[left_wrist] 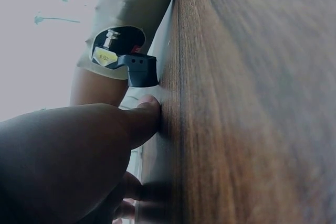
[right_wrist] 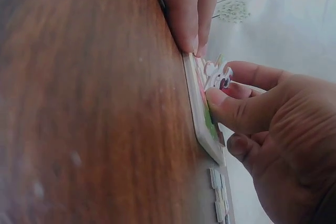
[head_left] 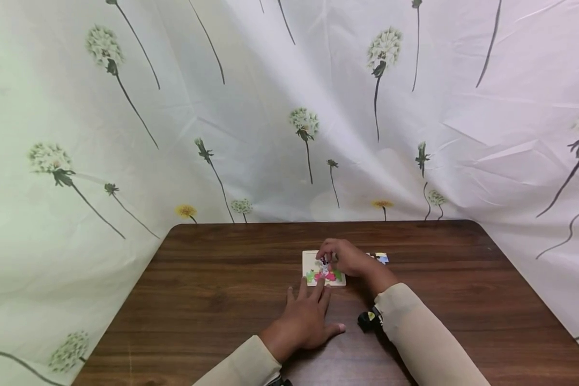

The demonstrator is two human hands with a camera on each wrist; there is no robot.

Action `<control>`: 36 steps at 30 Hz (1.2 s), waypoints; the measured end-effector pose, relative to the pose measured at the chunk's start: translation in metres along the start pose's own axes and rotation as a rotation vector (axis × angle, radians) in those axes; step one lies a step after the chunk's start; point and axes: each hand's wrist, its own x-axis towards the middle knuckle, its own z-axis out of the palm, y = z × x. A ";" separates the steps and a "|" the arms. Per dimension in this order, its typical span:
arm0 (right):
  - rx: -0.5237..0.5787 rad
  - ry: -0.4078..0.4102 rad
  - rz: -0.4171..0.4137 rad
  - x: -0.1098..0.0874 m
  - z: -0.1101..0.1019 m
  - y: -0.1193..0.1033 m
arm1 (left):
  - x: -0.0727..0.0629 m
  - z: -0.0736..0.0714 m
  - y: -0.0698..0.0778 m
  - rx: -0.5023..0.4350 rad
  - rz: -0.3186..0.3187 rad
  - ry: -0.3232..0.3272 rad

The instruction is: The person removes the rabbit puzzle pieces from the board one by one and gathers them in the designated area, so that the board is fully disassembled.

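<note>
A small jigsaw puzzle board [head_left: 310, 259] with a pale rim and a colourful picture lies on the table. My right hand [head_left: 343, 257] is over its right side, and thumb and fingertips pinch a puzzle piece [right_wrist: 223, 78] with a cartoon print. That piece is tilted up from the board's surface in the right wrist view. My left hand [head_left: 306, 319] lies spread with straight fingers, its fingertips at the board's near edge. In the left wrist view, the left thumb [left_wrist: 146, 116] is stretched out along the tabletop.
More puzzle pieces [head_left: 379, 257] lie right of the board, partly hidden behind my right hand. The brown wooden table [head_left: 212, 300] ends at a hanging cloth [head_left: 265, 161] with a dandelion print. A black wrist camera [head_left: 368, 320] is strapped at the right sleeve.
</note>
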 end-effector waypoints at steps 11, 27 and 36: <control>0.021 -0.014 0.017 -0.002 -0.004 -0.003 | 0.000 -0.001 0.000 -0.007 -0.002 -0.013; 0.104 -0.055 0.064 -0.007 -0.011 0.007 | 0.001 -0.002 -0.001 -0.018 -0.010 -0.031; 0.103 -0.052 0.044 -0.011 -0.013 0.006 | 0.000 -0.003 0.000 -0.032 -0.013 -0.032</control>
